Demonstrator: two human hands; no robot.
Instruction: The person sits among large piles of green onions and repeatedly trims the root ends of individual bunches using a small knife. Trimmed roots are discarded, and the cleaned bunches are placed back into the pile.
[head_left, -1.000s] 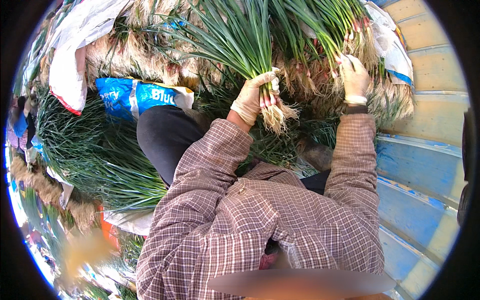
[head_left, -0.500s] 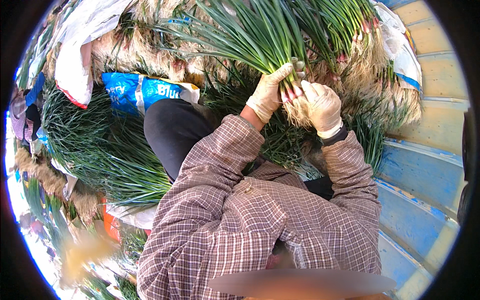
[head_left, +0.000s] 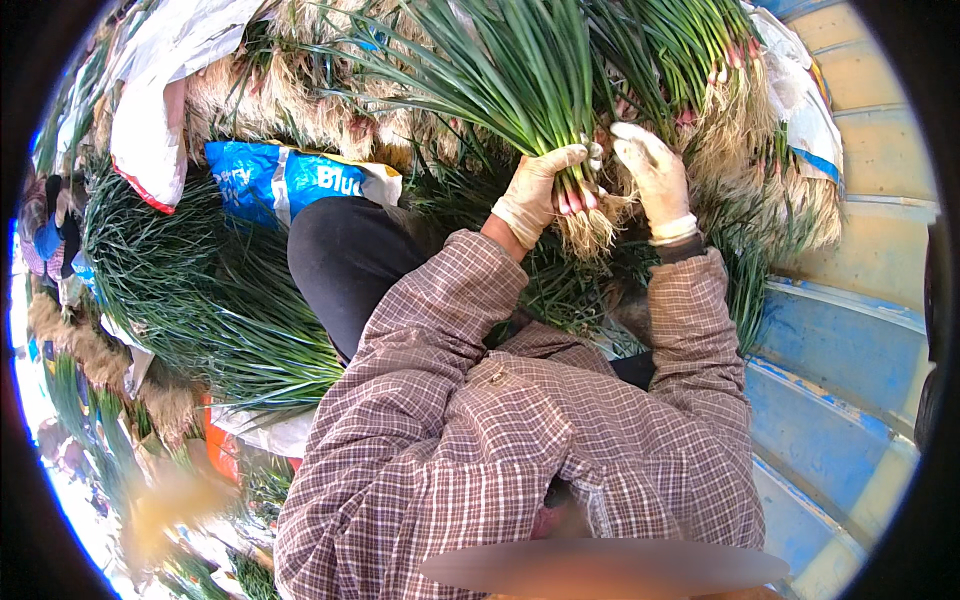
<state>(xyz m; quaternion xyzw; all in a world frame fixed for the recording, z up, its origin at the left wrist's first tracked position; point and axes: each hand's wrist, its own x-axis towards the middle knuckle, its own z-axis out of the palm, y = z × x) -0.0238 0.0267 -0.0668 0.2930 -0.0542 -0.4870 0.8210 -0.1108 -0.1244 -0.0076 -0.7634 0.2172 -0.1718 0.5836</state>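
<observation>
A bunch of green onions (head_left: 515,85) with long green leaves, pinkish-white bulbs and pale stringy roots is gripped just above the bulbs by my gloved left hand (head_left: 540,185). Its leaves fan out up and to the left, and the roots hang below my fingers. My right hand (head_left: 655,180), in the same pale glove, is apart from the bunch on its right side. The fingers of that hand are raised and partly bent, the thumb side facing the bunch, and nothing shows in them. More green onions (head_left: 735,75) lie beyond it, roots toward me.
A blue plastic bag (head_left: 270,185) lies left of my knee, above a large heap of green leaves (head_left: 200,290). White sacking (head_left: 165,120) drapes over rooty bundles at the upper left. Ridged blue and cream panels (head_left: 840,320) run down the right. Another person (head_left: 50,235) is partly visible at far left.
My right hand has come off the bulbs and roots and moved slightly up and right, its fingers opening. My left hand still holds the bunch in nearly the same place.
</observation>
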